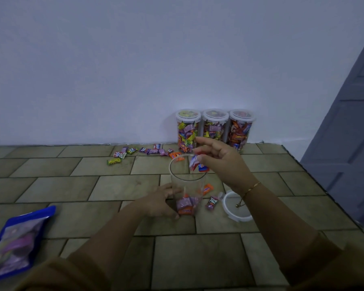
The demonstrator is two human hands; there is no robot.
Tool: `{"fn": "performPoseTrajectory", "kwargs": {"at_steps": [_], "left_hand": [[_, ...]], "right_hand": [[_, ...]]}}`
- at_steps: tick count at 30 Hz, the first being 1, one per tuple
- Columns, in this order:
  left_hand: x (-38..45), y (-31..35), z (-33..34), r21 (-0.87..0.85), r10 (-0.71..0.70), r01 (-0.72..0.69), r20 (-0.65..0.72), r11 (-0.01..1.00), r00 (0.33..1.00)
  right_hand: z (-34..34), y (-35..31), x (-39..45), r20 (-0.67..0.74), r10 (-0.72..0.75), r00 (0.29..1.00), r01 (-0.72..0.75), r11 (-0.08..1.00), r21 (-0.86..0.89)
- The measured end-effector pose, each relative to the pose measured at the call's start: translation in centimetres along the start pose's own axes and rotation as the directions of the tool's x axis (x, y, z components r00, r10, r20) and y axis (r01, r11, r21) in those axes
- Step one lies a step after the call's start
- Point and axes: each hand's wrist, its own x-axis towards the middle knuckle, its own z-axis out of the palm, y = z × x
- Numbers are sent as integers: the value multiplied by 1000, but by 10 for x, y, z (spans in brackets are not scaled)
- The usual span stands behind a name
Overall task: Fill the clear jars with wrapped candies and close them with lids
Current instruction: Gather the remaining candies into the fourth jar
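Observation:
A clear open jar (pixel 187 183) stands on the tiled floor in the middle, with a few wrapped candies (pixel 185 205) at its bottom. My left hand (pixel 162 201) grips the jar's lower left side. My right hand (pixel 221 162) hovers over the jar's mouth, and two wrapped candies (pixel 198 164), red and blue, are at its fingertips just above the rim. The jar's white lid (pixel 236 206) lies flat on the floor to the right, partly behind my right wrist. Loose candies (pixel 143 152) are scattered near the wall.
Three filled, lidded jars (pixel 214 129) stand in a row against the wall. Two candies (pixel 210 196) lie between the open jar and the lid. A blue candy bag (pixel 17 240) lies at the front left. A grey door (pixel 349 133) is on the right.

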Motion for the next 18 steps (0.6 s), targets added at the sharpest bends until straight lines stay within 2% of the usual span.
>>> {"fn": "performPoseTrajectory", "kwargs": {"at_steps": [4,7,8,10,12,14,16,18], "left_hand": [[2,-2,-8,-164,-14,14,4,986,1000],[6,-2,-14,-220,-61,37,-103,975,993],[10,-1,-17,-222,-74,42,-140,974,987],[17,0,-21,-172,-96,56,-238,984,967],[23,1,-22,-55,-72,57,-326,997,943],[34,0,-20,-6,-55,58,-412,998,909],[38,7,-20,-37,-79,70,-455,997,887],[46,13,-24,-11,-83,87,-448,996,890]], "right_hand": [[-6,1,-1,-89,-5,996,11,998,66],[-11,12,3,-150,47,988,-37,997,69],[-12,17,6,-174,64,983,-56,997,47],[-16,30,10,-180,104,978,-128,984,-127],[-21,49,13,-41,238,970,-233,878,-419],[-22,70,12,120,406,906,-219,693,-686],[-16,87,12,254,474,843,-99,600,-794],[-8,94,11,314,522,793,-77,598,-798]]}}
